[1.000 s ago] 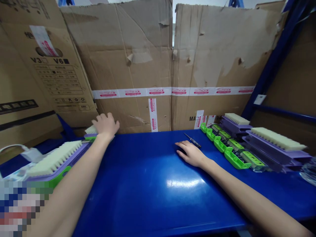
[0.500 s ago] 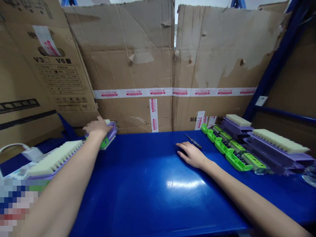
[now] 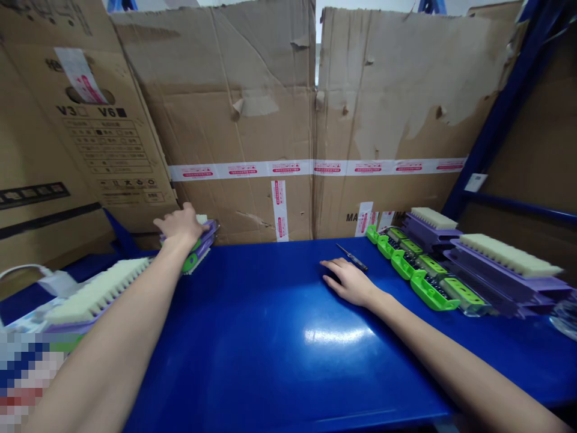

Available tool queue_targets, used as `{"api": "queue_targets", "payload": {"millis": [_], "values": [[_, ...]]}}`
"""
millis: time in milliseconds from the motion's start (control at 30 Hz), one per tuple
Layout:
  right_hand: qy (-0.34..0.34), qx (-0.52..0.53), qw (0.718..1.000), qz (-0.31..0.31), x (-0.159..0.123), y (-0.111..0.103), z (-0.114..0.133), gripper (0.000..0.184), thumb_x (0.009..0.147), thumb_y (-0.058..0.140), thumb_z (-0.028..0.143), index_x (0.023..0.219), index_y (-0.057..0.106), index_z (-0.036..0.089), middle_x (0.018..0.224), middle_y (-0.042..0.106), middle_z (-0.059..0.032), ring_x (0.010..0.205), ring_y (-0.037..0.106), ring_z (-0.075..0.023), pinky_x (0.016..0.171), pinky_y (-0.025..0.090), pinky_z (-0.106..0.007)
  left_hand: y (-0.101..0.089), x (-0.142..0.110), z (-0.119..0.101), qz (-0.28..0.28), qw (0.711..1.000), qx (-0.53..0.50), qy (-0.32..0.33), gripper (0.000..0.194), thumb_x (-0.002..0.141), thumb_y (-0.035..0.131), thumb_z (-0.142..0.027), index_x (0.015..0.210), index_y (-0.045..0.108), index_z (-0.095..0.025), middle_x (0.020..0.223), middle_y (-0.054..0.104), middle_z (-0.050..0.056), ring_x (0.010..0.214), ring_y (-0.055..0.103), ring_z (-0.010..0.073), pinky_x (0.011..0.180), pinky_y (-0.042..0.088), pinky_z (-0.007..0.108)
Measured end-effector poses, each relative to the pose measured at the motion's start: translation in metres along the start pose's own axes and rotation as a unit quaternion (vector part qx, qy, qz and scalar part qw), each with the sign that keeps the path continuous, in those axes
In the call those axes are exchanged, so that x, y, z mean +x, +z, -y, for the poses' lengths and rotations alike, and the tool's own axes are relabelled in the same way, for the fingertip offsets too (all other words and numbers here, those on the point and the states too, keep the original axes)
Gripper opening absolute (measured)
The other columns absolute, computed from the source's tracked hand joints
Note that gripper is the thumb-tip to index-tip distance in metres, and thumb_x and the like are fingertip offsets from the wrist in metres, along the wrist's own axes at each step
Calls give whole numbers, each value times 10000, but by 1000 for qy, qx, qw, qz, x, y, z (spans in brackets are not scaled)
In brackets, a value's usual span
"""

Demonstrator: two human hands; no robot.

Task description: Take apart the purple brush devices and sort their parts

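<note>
My left hand (image 3: 180,224) is closed over a purple and green brush part (image 3: 198,248) at the back left of the blue table (image 3: 270,337), holding it tilted just above the surface. My right hand (image 3: 349,281) lies flat on the table with its fingers stretched out and nothing in it. A small screwdriver (image 3: 351,257) lies just beyond its fingertips. To its right runs a row of green parts (image 3: 424,275).
Purple brushes with cream bristles (image 3: 509,255) stand at the right, and another one (image 3: 94,291) lies at the left. Tall cardboard boxes (image 3: 279,120) wall off the back. A blue shelf post (image 3: 496,114) rises at the right.
My left hand closed on the purple and green brush part at the back left and lifted it, tilting it towards me. My right hand stayed flat where it was.
</note>
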State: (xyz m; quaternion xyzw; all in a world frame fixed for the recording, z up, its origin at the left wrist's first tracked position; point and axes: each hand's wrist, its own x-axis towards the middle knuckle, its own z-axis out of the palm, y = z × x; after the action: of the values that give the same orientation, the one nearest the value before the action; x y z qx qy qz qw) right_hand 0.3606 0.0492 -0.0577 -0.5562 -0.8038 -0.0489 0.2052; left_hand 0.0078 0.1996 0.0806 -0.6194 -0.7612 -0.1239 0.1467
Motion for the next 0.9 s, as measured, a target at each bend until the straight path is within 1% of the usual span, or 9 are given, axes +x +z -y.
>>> {"api": "queue_targets", "payload": {"millis": [133,233,367,500,600,667,733,800,900], "values": [[-2,-3,1000,-3,1,1,-1,419,927,413,326,1280,540,138,1185,623,-137,1110,554,-235,968,439,-389,-11,-7,-18,-11,999,-24,26,701,764,601,-597,1200,437,-72,1116,621,257,1076,563,396,884,380,516],[-1,-5,1000,-2,1,1,-1,422,928,409,326,1282,537,136,1178,625,-138,1108,554,-237,966,438,-389,-12,-17,-34,-19,997,-53,47,674,722,663,-557,1185,473,-105,1093,637,237,1053,582,404,846,426,485],[0,-1,1000,1,1,1,-1,428,929,401,324,1286,531,126,1187,620,-139,1116,548,-239,974,434,-388,1,-32,-54,-4,987,-115,115,675,691,683,-565,1184,493,-144,1060,653,215,998,609,396,762,468,445],[1,4,1000,3,1,1,-2,430,929,401,327,1287,529,126,1194,616,-138,1116,549,-242,983,428,-394,22,-51,-77,17,967,-150,208,638,691,678,-572,1188,500,-215,1039,672,132,972,624,332,767,470,395],[5,7,1000,5,1,1,-3,429,926,401,321,1294,522,136,1195,613,-139,1123,545,-246,984,428,-402,34,-69,-95,-5,934,-160,320,619,706,702,-504,1221,491,-232,1094,652,113,1013,604,310,823,452,384],[10,10,1000,5,1,2,-4,449,922,401,318,1319,493,131,1190,608,-146,1128,541,-253,986,428,-409,40,-82,-104,-40,900,-154,405,601,732,709,-414,1251,486,-211,1125,629,136,1065,570,317,894,415,405],[16,16,1000,-8,1,3,-4,506,907,417,313,1377,419,126,1215,583,-153,1152,525,-259,999,420,-418,45,-94,-110,-61,864,-152,476,548,777,676,-368,1260,488,-191,1140,611,154,1096,542,321,930,383,421],[25,17,999,-40,2,6,-5,594,882,451,304,1433,320,126,1283,524,-166,1215,476,-268,1032,393,-431,51,-103,-114,-68,834,-146,528,486,834,610,-385,1260,488,-187,1158,595,160,1102,530,318,932,374,427],[34,11,995,-88,6,9,-5,721,842,508,293,1474,203,129,1384,408,-189,1302,377,-290,1074,343,-460,61,-110,-116,-88,799,-132,581,446,897,499,-434,1271,475,-191,1184,576,161,1103,530,308,923,381,434]]}}
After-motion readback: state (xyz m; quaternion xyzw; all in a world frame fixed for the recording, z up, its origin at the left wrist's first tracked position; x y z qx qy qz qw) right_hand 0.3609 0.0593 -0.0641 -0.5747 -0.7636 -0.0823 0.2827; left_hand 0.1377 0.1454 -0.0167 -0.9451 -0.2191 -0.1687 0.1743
